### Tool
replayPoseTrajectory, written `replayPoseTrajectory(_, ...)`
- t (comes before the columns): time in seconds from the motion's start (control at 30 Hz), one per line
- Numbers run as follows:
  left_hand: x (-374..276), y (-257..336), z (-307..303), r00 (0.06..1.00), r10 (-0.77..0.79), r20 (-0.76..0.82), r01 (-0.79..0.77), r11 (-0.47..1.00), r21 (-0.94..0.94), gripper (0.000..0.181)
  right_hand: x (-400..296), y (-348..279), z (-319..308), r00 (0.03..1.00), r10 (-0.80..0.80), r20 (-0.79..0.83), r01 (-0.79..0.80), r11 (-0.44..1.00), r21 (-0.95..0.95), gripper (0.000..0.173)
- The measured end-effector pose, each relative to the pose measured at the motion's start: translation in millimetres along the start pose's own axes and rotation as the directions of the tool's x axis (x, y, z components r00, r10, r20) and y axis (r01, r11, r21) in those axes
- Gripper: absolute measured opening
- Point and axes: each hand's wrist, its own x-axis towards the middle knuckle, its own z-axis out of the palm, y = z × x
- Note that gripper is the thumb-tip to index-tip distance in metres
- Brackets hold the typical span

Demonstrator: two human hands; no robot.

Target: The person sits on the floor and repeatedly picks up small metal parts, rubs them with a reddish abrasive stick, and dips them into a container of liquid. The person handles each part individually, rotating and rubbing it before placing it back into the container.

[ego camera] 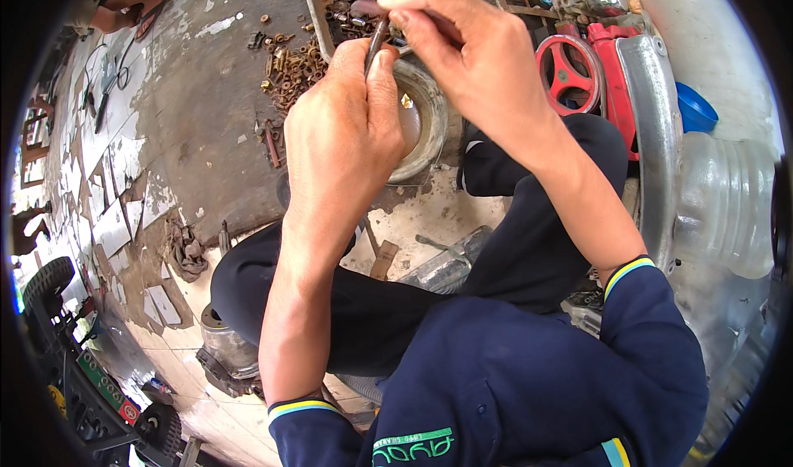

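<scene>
In front of me my left hand [347,126] grips a slim dark metal rod [375,47] between thumb and fingers, its free end pointing up. My right hand [471,46] pinches a pinkish-brown strip [368,8], possibly abrasive paper, at the top end of that rod. How far the strip wraps around the rod is hidden by my fingers. Beyond the hands stands a grey plastic tub [317,15] of nuts, bolts and other small metal parts. Below the hands lies a round, thick-rimmed basin [433,114] with liquid in it, partly covered by my left hand.
Rusty nuts and bolts [294,74] lie heaped left of the tub. A red handwheel [567,74], a blue bowl [697,108] and a clear plastic bottle [722,207] stand right. Left are broken tiles [114,225], a rag [186,253] and another person's hand [118,18].
</scene>
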Motion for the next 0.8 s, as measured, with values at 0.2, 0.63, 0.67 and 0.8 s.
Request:
replayPoseTrajectory(0.2,1,-2,0,1.0,0.021,-0.003,-0.021,0.999,-0.027,0.019,0,-1,2,0.999,-0.045,-0.021,0.045,0.999,-0.013,0.007)
replayPoseTrajectory(0.63,-1,1,-7,1.0,-0.013,0.026,0.016,0.994,-0.107,0.017,-10,-6,11,0.989,-0.114,-0.098,0.119,0.992,0.045,0.007)
replayPoseTrajectory(0.67,-1,1,-6,0.999,-0.017,0.028,0.02,0.992,-0.124,0.018,-5,-3,7,0.989,-0.124,-0.084,0.128,0.991,0.041,0.008)
replayPoseTrajectory(0.8,-3,9,-11,0.996,-0.064,0.061,0.073,0.987,-0.146,0.019,1,1,3,0.995,-0.076,-0.066,0.076,0.997,0.0,0.009)
